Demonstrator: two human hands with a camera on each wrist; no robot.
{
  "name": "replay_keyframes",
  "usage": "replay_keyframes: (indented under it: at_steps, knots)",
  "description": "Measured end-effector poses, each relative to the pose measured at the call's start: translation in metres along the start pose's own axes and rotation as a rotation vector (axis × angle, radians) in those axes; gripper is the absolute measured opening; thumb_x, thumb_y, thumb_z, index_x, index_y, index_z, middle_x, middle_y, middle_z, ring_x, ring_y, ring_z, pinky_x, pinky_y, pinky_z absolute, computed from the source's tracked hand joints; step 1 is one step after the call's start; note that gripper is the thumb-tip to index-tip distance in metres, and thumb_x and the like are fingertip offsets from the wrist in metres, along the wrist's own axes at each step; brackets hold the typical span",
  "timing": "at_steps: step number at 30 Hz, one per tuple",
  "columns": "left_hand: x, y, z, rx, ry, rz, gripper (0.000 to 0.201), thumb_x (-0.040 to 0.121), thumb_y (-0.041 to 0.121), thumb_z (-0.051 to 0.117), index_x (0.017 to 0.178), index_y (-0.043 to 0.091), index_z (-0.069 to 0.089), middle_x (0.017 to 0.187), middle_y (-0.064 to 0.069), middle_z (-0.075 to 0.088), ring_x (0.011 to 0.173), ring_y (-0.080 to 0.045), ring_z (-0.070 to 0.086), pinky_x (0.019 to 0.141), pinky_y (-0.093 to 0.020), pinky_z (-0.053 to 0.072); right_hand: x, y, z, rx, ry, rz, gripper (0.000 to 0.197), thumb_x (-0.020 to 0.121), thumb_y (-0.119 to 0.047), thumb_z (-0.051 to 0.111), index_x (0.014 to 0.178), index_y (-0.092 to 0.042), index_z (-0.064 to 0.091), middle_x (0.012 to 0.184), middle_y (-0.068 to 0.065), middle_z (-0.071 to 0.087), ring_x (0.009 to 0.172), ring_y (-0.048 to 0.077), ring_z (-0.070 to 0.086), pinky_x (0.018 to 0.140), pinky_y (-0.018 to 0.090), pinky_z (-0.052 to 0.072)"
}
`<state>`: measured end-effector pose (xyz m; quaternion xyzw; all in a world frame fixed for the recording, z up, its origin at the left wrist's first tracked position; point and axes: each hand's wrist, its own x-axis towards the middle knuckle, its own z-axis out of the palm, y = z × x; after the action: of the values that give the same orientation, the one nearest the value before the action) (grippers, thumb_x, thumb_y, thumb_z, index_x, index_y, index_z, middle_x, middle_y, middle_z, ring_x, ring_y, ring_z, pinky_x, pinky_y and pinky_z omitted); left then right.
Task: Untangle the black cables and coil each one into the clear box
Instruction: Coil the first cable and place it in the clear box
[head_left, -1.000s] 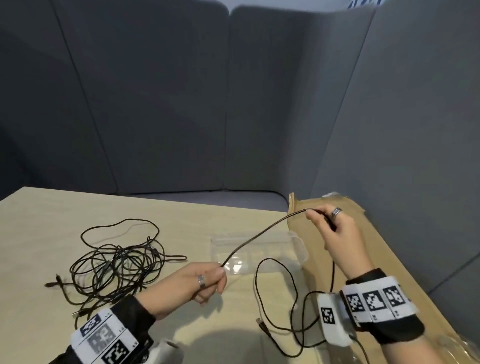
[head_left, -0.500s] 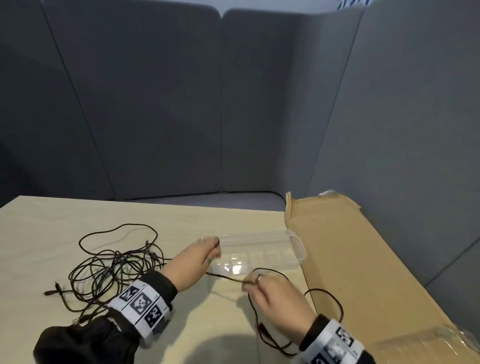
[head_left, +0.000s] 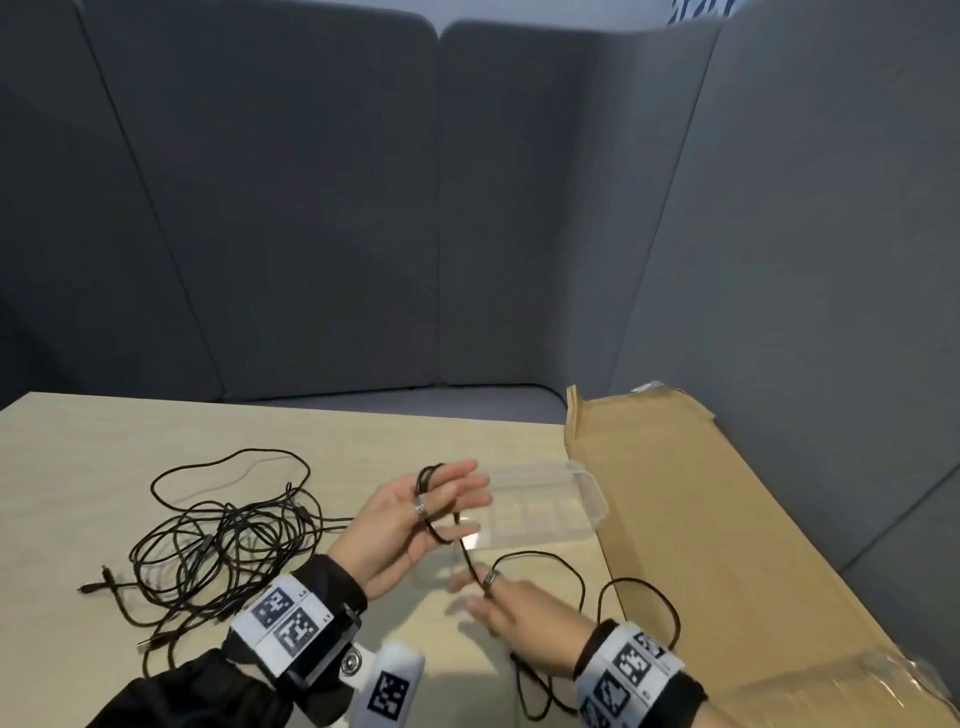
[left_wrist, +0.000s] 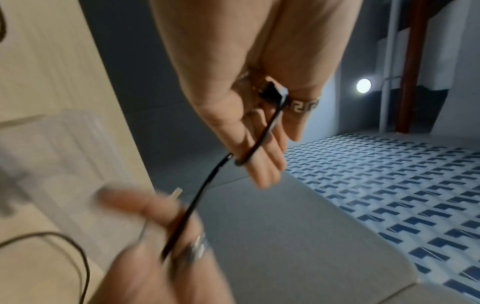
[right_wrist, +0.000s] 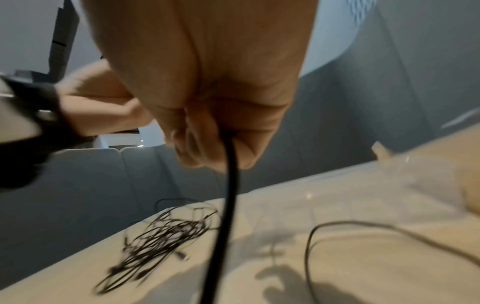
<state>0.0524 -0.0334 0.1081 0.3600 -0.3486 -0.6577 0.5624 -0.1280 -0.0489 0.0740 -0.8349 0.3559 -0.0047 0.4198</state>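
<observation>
My left hand (head_left: 431, 512) is palm up above the table in front of the clear box (head_left: 550, 512). One black cable (head_left: 470, 558) is looped round its straight fingers, and the cable's plug (left_wrist: 272, 92) is pinched at their base. Just below it, my right hand (head_left: 493, 603) pinches the same cable between curled fingers (right_wrist: 207, 148). The rest of that cable (head_left: 576, 571) trails in loose loops on the table to the right. A tangle of other black cables (head_left: 223, 540) lies on the table at the left. The clear box looks empty.
A flat brown cardboard sheet (head_left: 701, 519) lies along the right side, touching the box's right end. Grey padded partitions (head_left: 467, 234) close in the back and right. The pale wooden table (head_left: 78, 467) has bare surface at the far left.
My right hand came down from its raised spot at the right to just below the left hand. My left hand turned palm up, straightened its fingers, and now has a cable loop round them.
</observation>
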Motion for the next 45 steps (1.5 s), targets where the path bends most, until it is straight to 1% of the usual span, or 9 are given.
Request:
replay_keyframes:
  at_steps: [6,10,15,18,25,30,35,39,45]
  knots:
    - [0.010,-0.007,-0.028,0.652,0.159,0.156,0.028,0.096,0.009,0.046,0.113,0.029,0.057,0.120,0.009,0.063,0.116,-0.002,0.057,0.102,-0.028,0.045,-0.017,-0.005,0.001,0.079,-0.151,-0.003,0.021,0.098,-0.025,0.037,0.112,-0.028,0.052,0.072,-0.016,0.047,0.064,-0.002,0.045,0.061,0.016,0.037]
    - [0.008,-0.014,-0.039,1.285,0.046,0.037,0.026,0.097,0.030,0.043,0.121,0.026,0.052,0.117,0.003,0.062,0.088,0.000,0.063,0.088,-0.018,0.047,-0.019,-0.002,-0.027,0.018,0.075,-0.040,0.022,0.097,-0.026,0.042,0.104,-0.026,0.063,0.094,-0.006,0.067,0.088,0.015,0.063,0.077,0.025,0.049]
    - [-0.009,-0.006,-0.018,0.839,-0.265,-0.356,0.065,0.081,0.067,0.046,0.108,0.011,0.064,0.080,-0.001,0.073,0.040,-0.008,0.056,0.049,-0.017,0.042,-0.008,0.008,-0.069,-0.195,0.507,-0.067,0.018,0.093,-0.035,0.052,0.097,-0.032,0.069,0.098,-0.019,0.068,0.092,-0.004,0.056,0.087,0.023,0.045]
    - [-0.012,-0.001,-0.004,0.606,-0.435,-0.296,0.044,0.085,0.047,0.058,0.110,0.013,0.067,0.064,0.001,0.067,0.034,-0.002,0.043,0.048,-0.013,0.035,0.007,0.016,-0.065,-0.161,0.516,-0.095,0.019,0.094,-0.036,0.050,0.098,-0.032,0.068,0.099,-0.016,0.069,0.093,-0.001,0.060,0.088,0.030,0.048]
    - [0.007,0.015,0.002,-0.018,-0.041,0.073,0.040,0.085,0.004,0.056,0.125,0.001,0.053,0.119,-0.018,0.064,0.111,-0.030,0.062,0.094,-0.034,0.051,0.010,0.001,-0.001,0.173,0.023,-0.117,0.020,0.099,-0.029,0.041,0.118,-0.034,0.039,0.077,0.003,0.058,0.056,-0.004,0.045,0.059,0.017,0.038]
    - [0.020,0.015,-0.029,0.631,0.150,0.177,0.048,0.097,-0.003,0.036,0.142,0.013,0.031,0.129,0.007,0.055,0.110,0.003,0.058,0.098,-0.015,0.042,-0.004,-0.003,0.012,-0.004,-0.232,0.017,0.021,0.097,-0.033,0.040,0.114,-0.026,0.049,0.074,-0.005,0.052,0.066,0.007,0.050,0.062,0.021,0.040]
    - [0.014,-0.002,-0.057,1.411,0.043,-0.218,0.060,0.098,0.042,0.035,0.147,0.011,0.020,0.124,-0.010,0.061,0.102,-0.011,0.059,0.091,-0.019,0.039,-0.009,0.002,-0.011,-0.288,0.154,-0.020,0.022,0.098,-0.038,0.035,0.105,-0.031,0.054,0.109,-0.005,0.066,0.100,0.019,0.059,0.083,0.032,0.046]
    - [0.001,0.000,-0.042,0.944,-0.160,-0.388,0.091,0.066,0.086,0.040,0.106,0.008,0.066,0.076,-0.016,0.072,0.046,-0.012,0.059,0.056,-0.022,0.044,0.006,0.006,-0.053,-0.219,0.538,-0.088,0.031,0.090,-0.054,0.037,0.100,-0.036,0.059,0.100,-0.015,0.068,0.093,0.007,0.062,0.082,0.036,0.049]
    - [-0.007,0.026,0.004,0.128,-0.336,-0.260,0.045,0.072,0.040,0.072,0.104,0.009,0.072,0.074,-0.011,0.072,0.051,-0.016,0.066,0.062,-0.023,0.054,0.026,0.005,-0.049,-0.328,0.296,-0.025,0.052,0.090,-0.064,0.016,0.116,-0.033,0.048,0.102,0.001,0.067,0.093,0.024,0.063,0.081,0.044,0.050]
